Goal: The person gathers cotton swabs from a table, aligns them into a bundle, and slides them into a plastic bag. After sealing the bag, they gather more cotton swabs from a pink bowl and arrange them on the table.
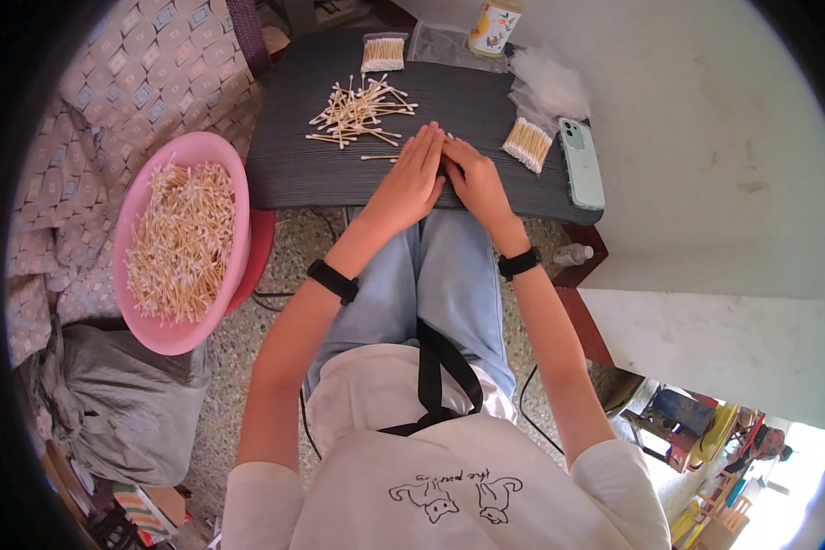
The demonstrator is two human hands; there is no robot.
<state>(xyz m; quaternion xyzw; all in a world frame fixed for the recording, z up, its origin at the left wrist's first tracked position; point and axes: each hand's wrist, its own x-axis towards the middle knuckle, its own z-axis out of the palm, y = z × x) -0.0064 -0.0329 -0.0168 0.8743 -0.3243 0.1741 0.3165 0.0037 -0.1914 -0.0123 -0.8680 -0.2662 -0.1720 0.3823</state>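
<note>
Holding straight-fingered left hand (416, 172) against bent-fingered right hand (476, 178), near worktop (289, 174) edge; cannot tell whether gripping anything between. Note loose cotton swabs (358, 112) ahead-left, probably for easy reach; pink basin (213, 148) of more farther left, seemingly as stock.

Under the hands (412, 176) I see a charcoal surface (284, 160), finely streaked. Just beyond them lie white-tipped, tan-stemmed cotton swabs (361, 108); off to their left, a pink basin (241, 220) and a cloth (147, 73) patterned with little squares; to their right, a pale mint phone (584, 174).
</note>
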